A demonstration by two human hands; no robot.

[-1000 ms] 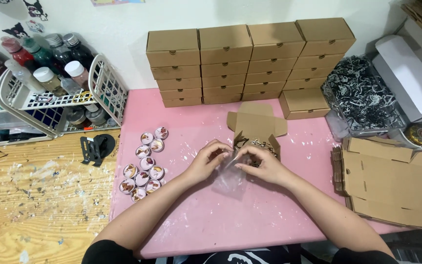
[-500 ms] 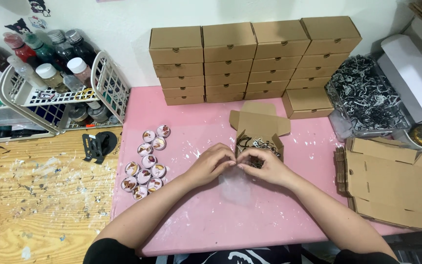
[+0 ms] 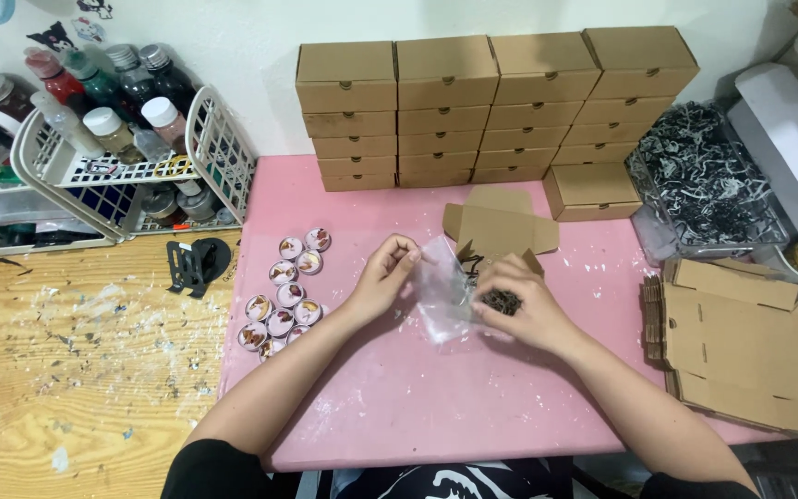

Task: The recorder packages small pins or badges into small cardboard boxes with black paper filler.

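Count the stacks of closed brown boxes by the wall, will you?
4, in a row: leftmost stack, second stack, third stack, rightmost stack. A single box sits before the rightmost.

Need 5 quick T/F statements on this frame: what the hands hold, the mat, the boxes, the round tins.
1. Both hands hold a clear plastic bag over the pink mat. True: left hand pinches its top edge, right hand grips its side.
2. The closed cardboard boxes are stacked against the wall. True.
3. The round tins lie right of the right hand. False: they lie left of the left hand, on the mat.
4. The wire basket holds cardboard boxes. False: it holds bottles.
5. An open, unfolded box lies behind the hands. True.
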